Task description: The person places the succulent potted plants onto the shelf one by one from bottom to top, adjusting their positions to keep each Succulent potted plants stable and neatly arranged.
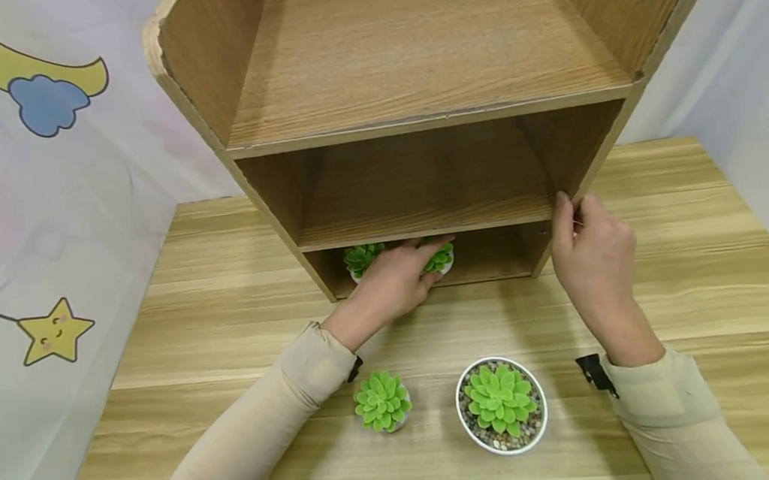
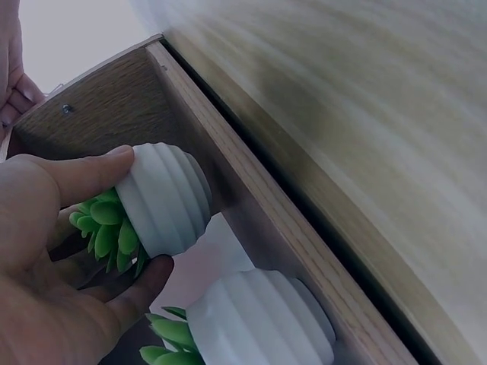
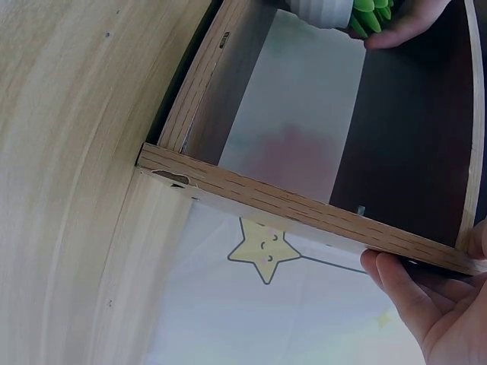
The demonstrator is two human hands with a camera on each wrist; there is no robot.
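Observation:
Inside the lowest compartment of the wooden shelf (image 1: 430, 48), my left hand (image 1: 393, 278) holds a potted succulent (image 2: 166, 199) with a white ribbed pot. Its thumb and fingers lie on opposite sides of that pot. Beside it in the same compartment sits a second potted succulent (image 2: 255, 323), partly covered by the hand in the head view. My right hand (image 1: 592, 261) grips the front edge of the shelf's right side panel (image 3: 304, 201), thumb on one face and fingers on the other.
On the wooden table (image 1: 225, 283) in front of the shelf stand a small succulent (image 1: 382, 402) and a larger succulent in a white round pot with pebbles (image 1: 502, 404). A printed cloth (image 1: 84, 218) hangs behind and beside the table.

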